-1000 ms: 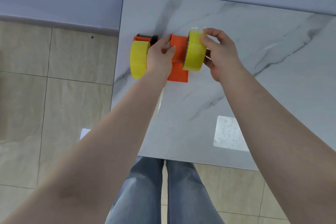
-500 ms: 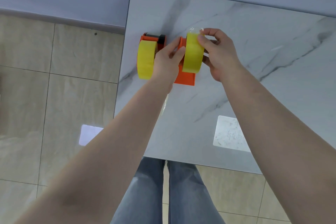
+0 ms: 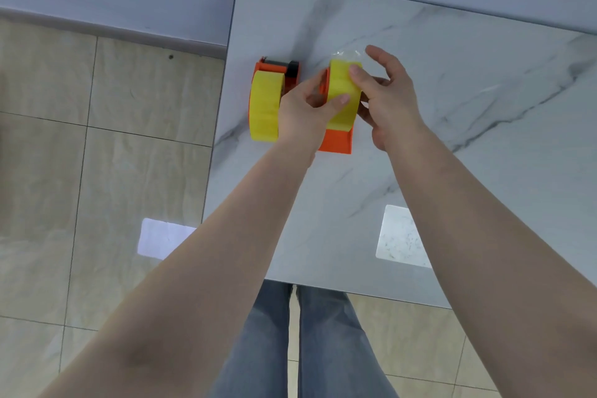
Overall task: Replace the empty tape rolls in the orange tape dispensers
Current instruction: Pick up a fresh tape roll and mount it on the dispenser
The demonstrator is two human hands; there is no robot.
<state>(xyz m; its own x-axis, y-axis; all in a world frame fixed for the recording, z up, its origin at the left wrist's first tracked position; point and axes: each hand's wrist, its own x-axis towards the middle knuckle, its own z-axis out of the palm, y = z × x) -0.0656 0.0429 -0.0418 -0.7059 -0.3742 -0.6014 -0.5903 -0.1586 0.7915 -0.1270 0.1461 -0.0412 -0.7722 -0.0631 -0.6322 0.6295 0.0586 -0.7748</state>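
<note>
A: What has moved since a second ago?

B: The left hand [image 3: 305,115] has slid its thumb onto the yellow tape roll [image 3: 344,92] of the right-hand orange dispenser [image 3: 336,139]; earlier its fingers lay on the orange body beside that roll. The right hand [image 3: 384,97] was curled against the roll's far side; now its fingers have spread and only the thumb lies on the yellow band.

A: So who holds the roll?

B: Both thumbs press on its outer face. The left hand's fingers are curled round the roll and the dispenser's near side, so that is a real grip. The right hand is loose, fingers fanned out and apart from the roll, with a bit of clear tape [image 3: 350,53] showing just above the roll beside its fingertips. Whether the fingers touch that tape I cannot tell.

A: Where does it all sit?

B: Take the right-hand dispenser as the mark. It stands on the marble table [image 3: 452,139], near the table's left edge and toward the far side. Just left of it, past the left hand, stands the second orange dispenser [image 3: 274,69], carrying its own yellow roll [image 3: 265,107], with nobody touching it. Toward the person from the mark, a bright patch of light [image 3: 400,237] lies on the tabletop.
</note>
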